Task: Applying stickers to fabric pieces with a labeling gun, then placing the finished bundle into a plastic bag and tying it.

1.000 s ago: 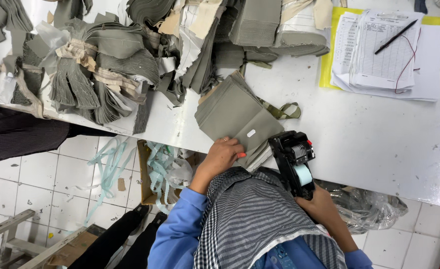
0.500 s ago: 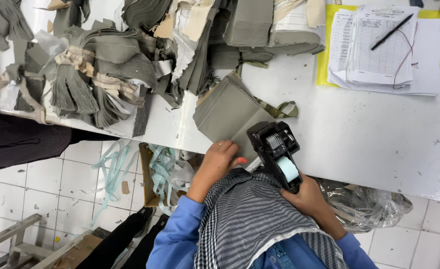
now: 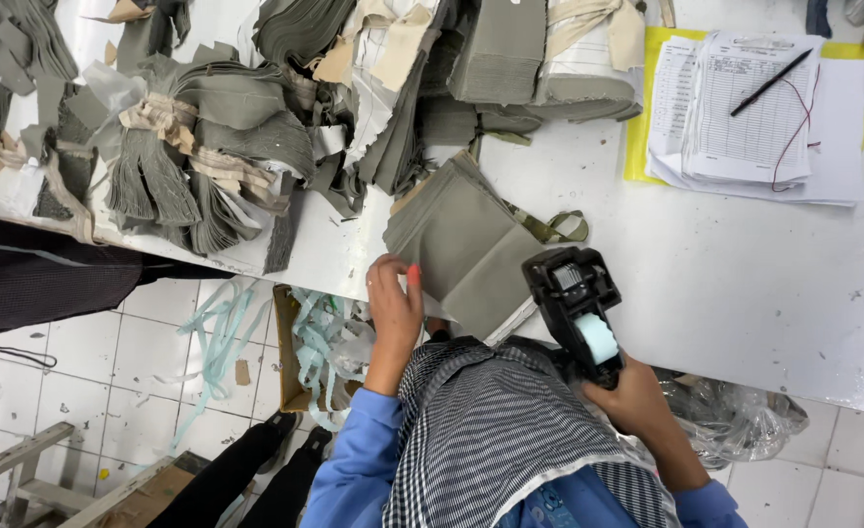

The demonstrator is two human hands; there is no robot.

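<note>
Head view: my left hand (image 3: pixel 394 298) presses its fingertips on the grey fabric stack (image 3: pixel 466 244) at the white table (image 3: pixel 745 284) edge; my right hand (image 3: pixel 637 396), closed around the black label gun (image 3: pixel 574 293), has swung it closer to the stack than before

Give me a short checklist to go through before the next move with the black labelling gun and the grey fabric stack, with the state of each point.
1. Right hand grips the black labelling gun: ok.
2. Left hand touches the grey fabric stack at its near edge: ok.
3. Stack lies fully on the white table: not ok, its near corner hangs over the edge.
4. Gun's head is over the stack: not ok, it is beside it.
5. Label roll loaded: cannot tell.
</note>
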